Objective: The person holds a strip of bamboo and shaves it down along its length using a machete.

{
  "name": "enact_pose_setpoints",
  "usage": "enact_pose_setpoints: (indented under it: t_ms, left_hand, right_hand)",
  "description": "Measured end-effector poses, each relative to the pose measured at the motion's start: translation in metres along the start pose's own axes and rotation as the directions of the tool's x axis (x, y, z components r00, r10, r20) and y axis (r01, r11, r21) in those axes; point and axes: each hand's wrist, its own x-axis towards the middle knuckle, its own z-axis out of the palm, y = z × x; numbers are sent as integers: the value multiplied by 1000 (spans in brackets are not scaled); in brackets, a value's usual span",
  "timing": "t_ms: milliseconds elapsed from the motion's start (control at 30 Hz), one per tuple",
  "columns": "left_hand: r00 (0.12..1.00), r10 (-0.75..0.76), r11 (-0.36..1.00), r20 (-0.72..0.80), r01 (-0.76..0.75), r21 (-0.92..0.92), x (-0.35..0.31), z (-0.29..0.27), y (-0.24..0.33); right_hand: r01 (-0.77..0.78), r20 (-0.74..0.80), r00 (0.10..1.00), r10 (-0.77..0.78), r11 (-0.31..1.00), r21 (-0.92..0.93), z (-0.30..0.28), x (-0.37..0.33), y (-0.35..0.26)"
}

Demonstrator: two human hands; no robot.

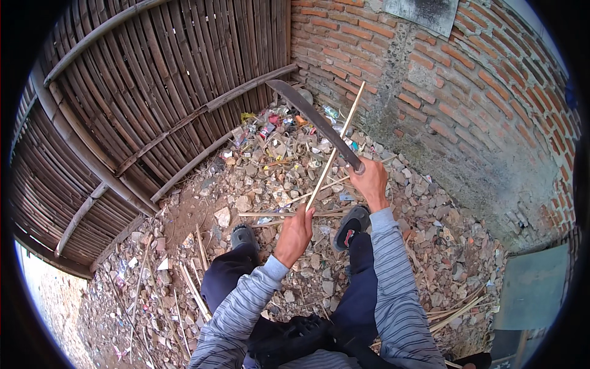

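my left hand (294,238) is closed around the lower part of a pale wooden strip (322,179), which slants up and to the right; my right hand (370,182) is clenched on a long, dark, curved blade (307,111) that points up and to the left. the two cross beyond my shoes (246,237), above the rubble, and i cannot tell whether they touch.

broken stones (244,203) cover the ground around my feet, and coloured litter (267,128) gathers toward the corner where a slatted wall (166,67) on my left meets a brick wall (442,92) on my right, hemming me in. loose strips (258,214) lie across the rubble just past my shoes, with others beside my left leg and out past my right sleeve (393,277). a flat grey-green panel (532,288) is at the lower right.

the blade's handle is hidden in my right fist. the dark bundle (292,341) at my waist is hard to make out, and a grey sheet (424,13) high on the bricks is cut off above.
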Motion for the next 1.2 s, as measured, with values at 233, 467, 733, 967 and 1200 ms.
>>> enact_pose_setpoints:
  t_ms: [233,467,733,967,1200]
  left_hand:
    - [999,6,999,-49,-4,50,6,0,-2]
    - [992,-122,990,11,120,79,6,1,10]
    - [993,-117,991,9,116,63,10,2,8]
    - [995,-95,993,-19,96,69,6,-3,7]
    - [996,-82,997,24,82,0,0,4,13]
  right_hand:
    - [255,211,942,-262,965,61,-6,-27,-25]
    - [239,166,955,-245,969,55,3,-12,-16]
    - [191,119,974,-195,981,44,2,1,-10]
    - [467,202,865,-459,884,7,5,-20,-19]
    - [167,38,985,-170,982,86,-3,0,-2]
